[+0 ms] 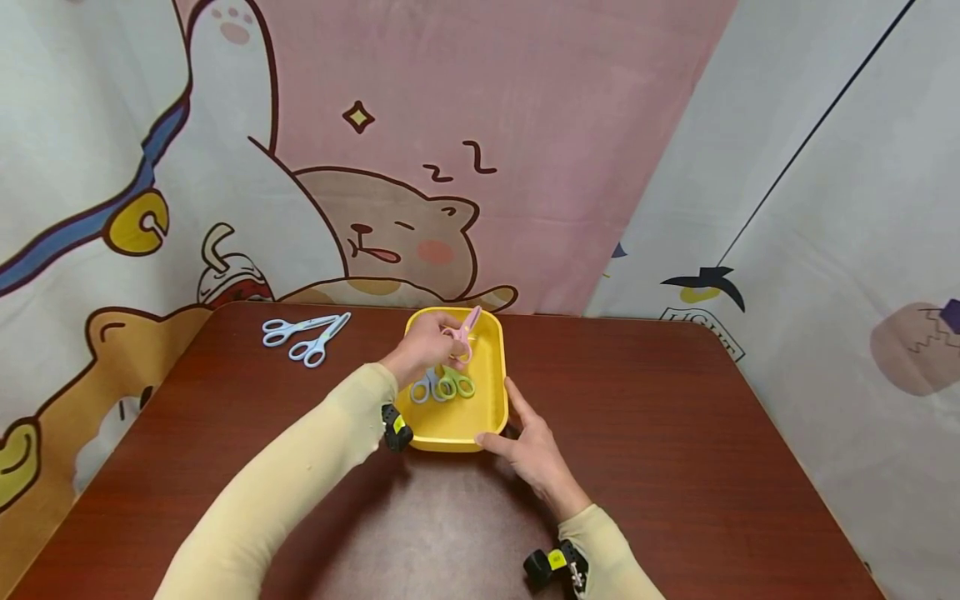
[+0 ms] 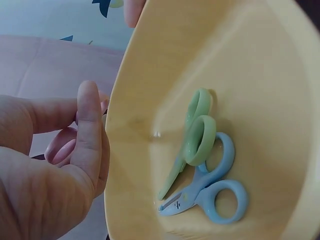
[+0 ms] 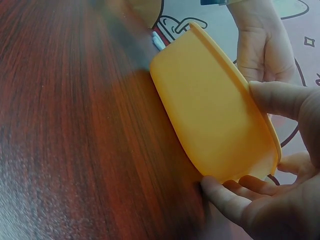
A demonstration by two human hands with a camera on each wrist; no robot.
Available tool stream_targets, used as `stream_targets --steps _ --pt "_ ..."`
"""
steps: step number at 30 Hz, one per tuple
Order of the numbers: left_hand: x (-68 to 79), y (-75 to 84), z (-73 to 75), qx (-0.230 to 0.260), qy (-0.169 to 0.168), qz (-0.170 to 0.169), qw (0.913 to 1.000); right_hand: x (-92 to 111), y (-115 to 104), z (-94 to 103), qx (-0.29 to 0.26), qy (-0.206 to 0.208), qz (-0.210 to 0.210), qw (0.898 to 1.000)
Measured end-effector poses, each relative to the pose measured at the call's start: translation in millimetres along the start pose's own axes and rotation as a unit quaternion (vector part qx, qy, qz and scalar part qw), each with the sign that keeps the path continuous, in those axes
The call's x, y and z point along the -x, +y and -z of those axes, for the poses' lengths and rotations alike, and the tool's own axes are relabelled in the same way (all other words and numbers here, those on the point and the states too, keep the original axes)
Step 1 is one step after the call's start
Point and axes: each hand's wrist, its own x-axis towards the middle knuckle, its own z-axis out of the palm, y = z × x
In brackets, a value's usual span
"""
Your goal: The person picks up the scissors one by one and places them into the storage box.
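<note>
My left hand (image 1: 427,340) pinches a pair of pink scissors (image 1: 468,327) above the yellow tray (image 1: 491,408), with the blades pointing up and away. In the left wrist view, most of the pink pair is hidden behind my fingers. Inside the tray lie green scissors (image 2: 189,156) and blue scissors (image 2: 192,194), touching or overlapping each other. My right hand (image 1: 534,450) holds the tray's near right corner, thumb at the near edge and fingers along the side. The right wrist view shows the tray's outer wall (image 3: 210,110) between thumb and fingers.
Two light blue pairs of scissors, one pair (image 1: 300,327) partly beside the other pair (image 1: 322,340), lie at the back left of the brown table (image 1: 637,417). A cartoon-printed cloth (image 1: 570,125) hangs behind the table.
</note>
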Motion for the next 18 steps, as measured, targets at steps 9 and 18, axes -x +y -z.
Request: stream_targets --steps 9,18 --pt "-2.7 -2.5 -3.7 -0.012 0.001 0.022 0.9997 1.0 -0.4 -0.9 -0.006 -0.005 -0.001 1.000" --pt "-0.9 -2.9 -5.2 -0.040 -0.010 0.030 0.9987 0.3 -0.2 -0.6 -0.011 -0.001 0.002 1.000"
